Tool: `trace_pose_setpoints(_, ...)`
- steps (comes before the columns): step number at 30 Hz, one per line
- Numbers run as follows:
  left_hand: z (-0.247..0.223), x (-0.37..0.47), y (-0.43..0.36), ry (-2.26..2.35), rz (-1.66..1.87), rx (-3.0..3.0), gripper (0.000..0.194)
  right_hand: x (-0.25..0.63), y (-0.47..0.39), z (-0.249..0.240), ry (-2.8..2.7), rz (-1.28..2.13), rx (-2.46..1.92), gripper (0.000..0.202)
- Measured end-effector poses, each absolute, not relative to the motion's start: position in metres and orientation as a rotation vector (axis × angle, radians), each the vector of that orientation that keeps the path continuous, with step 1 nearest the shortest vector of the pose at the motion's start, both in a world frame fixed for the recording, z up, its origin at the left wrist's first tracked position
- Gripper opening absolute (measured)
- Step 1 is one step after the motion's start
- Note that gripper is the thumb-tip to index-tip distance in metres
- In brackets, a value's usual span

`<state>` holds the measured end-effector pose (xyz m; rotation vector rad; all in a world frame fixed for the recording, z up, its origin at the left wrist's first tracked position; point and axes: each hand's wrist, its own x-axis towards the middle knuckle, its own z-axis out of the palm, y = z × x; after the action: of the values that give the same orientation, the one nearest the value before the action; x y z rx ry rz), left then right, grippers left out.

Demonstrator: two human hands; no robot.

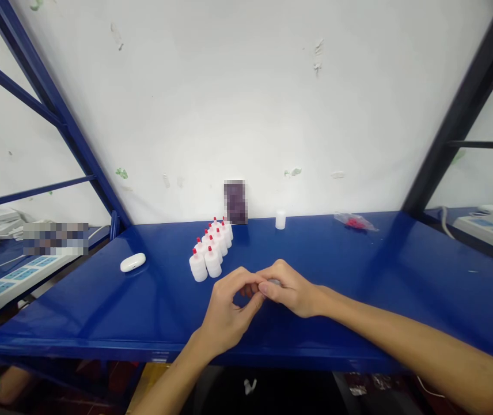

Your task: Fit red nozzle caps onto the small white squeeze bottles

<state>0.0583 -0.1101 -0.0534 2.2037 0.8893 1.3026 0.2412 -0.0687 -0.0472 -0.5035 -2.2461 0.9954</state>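
My left hand [231,311] and my right hand [289,290] meet over the front middle of the blue table [350,271], fingertips touching. Both are closed in a pinch. A small pale bit shows between the right thumb and fingers, too hidden to name; what the left fingertips hold cannot be made out. Just beyond my left hand, several white bottles with red tips [213,262] stand upright in two rows. A single white bottle [280,219] without a red tip stands near the wall.
A clear bag with red pieces [356,222] lies at the back right. A white oval case [133,263] rests at the left. A dark blurred rectangular object [235,202] leans on the wall. Power strips [22,279] lie beyond the left frame.
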Motion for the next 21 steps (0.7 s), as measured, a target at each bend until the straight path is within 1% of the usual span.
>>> trace_pose_setpoints(2,-0.054,0.059,-0.111,0.886,1.277,2.23,0.008,0.241,-0.069,-0.049,-2.275,0.987,-0.477,0.054)
trace_pose_setpoints(7,-0.052,0.058,-0.111,0.909,1.242,2.26,0.008,0.24,-0.071,-0.045,-2.263,0.907,-0.469,0.047)
trace_pose_setpoints(11,-0.035,0.024,-0.107,1.016,1.33,2.221,0.008,0.241,-0.07,-0.041,-2.276,0.847,-0.583,0.039)
trace_pose_setpoints(12,-0.028,0.011,-0.106,1.099,1.281,2.228,0.011,0.241,-0.069,-0.041,-2.282,0.808,-0.644,0.037)
trace_pose_setpoints(14,-0.014,-0.016,-0.105,1.299,1.04,2.261,0.015,0.242,-0.066,-0.043,-2.299,0.722,-0.757,0.034)
trace_pose_setpoints(18,0.001,-0.05,-0.105,1.576,0.566,2.305,0.017,0.24,-0.059,-0.05,-2.339,0.636,-0.8,0.041)
trace_pose_setpoints(21,-0.004,-0.055,-0.101,1.627,0.412,2.298,0.02,0.238,-0.056,-0.052,-2.259,0.629,-0.826,0.044)
